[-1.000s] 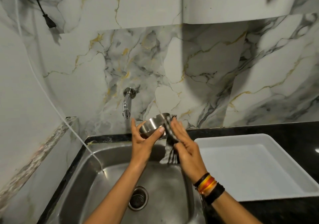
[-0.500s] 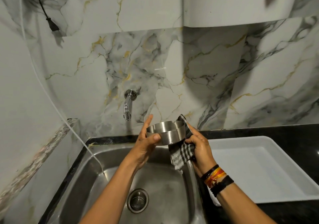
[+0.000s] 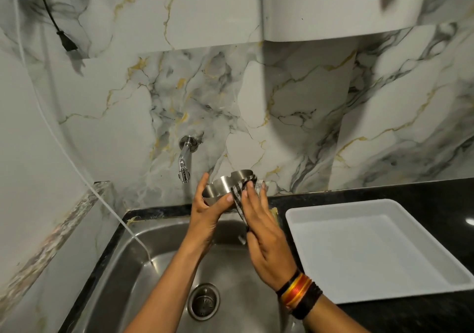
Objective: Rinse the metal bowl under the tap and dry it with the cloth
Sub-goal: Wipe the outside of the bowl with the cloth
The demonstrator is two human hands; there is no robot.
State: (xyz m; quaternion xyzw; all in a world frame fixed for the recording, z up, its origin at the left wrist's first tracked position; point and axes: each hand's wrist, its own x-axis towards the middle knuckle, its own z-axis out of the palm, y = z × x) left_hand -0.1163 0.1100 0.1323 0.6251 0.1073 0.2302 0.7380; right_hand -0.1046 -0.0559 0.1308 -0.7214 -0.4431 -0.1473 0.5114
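Since a moment ago we are tilting the metal bowl sideways, our left hand gripping it while our right hand is pressing the cloth against it above the sink.

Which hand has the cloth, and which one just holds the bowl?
The right hand, with wristbands, presses the checked cloth against the metal bowl. The bare-wristed left hand only holds the bowl.

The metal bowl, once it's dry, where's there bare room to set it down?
White tray, right of the sink on the black counter, lies bare. Sink floor around the drain is open too. Crowded only where both hands hold the bowl and cloth.
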